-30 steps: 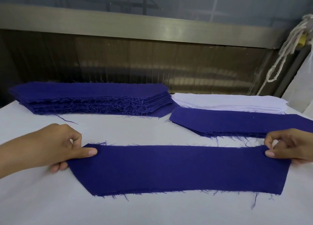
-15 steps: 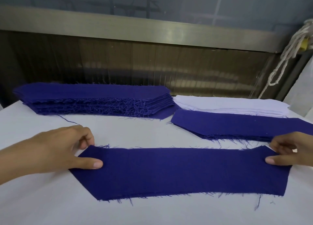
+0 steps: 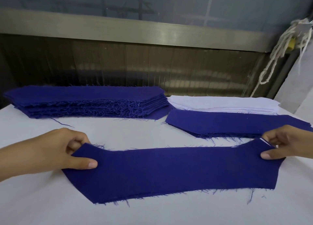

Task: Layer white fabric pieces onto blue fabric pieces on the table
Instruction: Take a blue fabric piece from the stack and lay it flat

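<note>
A white counter [image 3: 152,211] carries one long blue fabric piece [image 3: 169,170] nearest the camera, lying flat with frayed edges and its left end cut at a slant. The left grip [image 3: 55,150] pinches that left end, thumb pressed on top and fingers curled under the far corner, which is lifted a little. The right grip [image 3: 286,143] pinches the right end the same way, and a thin sliver of white shows at that raised corner. Just beyond, on the right, sits a low blue stack [image 3: 228,123], with a white fabric stack [image 3: 220,104] touching its far side. On the left stands a taller blue stack [image 3: 84,97]. Behind runs a metal rail [image 3: 135,30], and a white rope [image 3: 274,55] hangs at far right
</note>
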Available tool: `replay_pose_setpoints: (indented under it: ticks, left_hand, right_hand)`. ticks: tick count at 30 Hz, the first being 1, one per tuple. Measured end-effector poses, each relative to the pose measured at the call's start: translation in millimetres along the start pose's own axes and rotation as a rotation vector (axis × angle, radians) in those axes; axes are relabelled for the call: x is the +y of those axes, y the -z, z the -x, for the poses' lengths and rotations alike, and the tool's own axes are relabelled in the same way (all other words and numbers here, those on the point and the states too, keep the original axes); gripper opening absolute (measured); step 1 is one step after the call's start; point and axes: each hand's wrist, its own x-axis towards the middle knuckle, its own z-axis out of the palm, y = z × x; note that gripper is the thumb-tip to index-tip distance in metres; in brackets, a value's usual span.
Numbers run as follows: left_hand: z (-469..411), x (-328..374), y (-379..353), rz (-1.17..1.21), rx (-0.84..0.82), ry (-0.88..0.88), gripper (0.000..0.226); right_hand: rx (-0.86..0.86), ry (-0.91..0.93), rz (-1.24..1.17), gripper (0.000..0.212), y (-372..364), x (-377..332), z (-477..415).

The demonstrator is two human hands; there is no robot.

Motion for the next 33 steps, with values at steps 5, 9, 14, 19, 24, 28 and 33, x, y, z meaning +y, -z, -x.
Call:
replay_pose_setpoints:
  ticks: [5,9,14,19,24,28,33]
  left_hand:
    - [-4.6,-11.2,13.2,0.205,-0.197,0.050,0.054]
    - [-14.7,-25.3,10.0,0.223,-0.188,0.059,0.057]
    - [-21.9,-39.2,6.6,0.303,-0.159,0.060,0.052]
    - [-22.4,-40.7,3.6,0.333,-0.129,0.058,0.055]
    - [-20.8,-34.3,4.1,0.313,-0.127,0.056,0.058]
    - [-19.4,-22.6,2.4,0.411,-0.142,0.049,0.062]
    - [-16.2,-1.5,-3.6,0.428,0.001,-0.014,0.066]
  right_hand:
    - [0.004,-0.040,-0.013,0.070,-0.1,-2.4,-1.3]
    - [0.049,-0.040,-0.002,0.085,-0.8,-4.0,1.8]
    - [0.056,-0.071,-0.037,0.084,-2.6,-13.9,7.2]
    - [0.060,-0.074,-0.046,0.083,-1.8,-14.0,9.8]
    - [0.080,-0.066,-0.046,0.082,-0.8,-14.2,10.3]
    - [0.085,-0.093,-0.103,0.050,-3.2,-23.0,10.8]
    - [0.229,-0.111,-0.223,0.026,-1.4,-28.2,10.3]
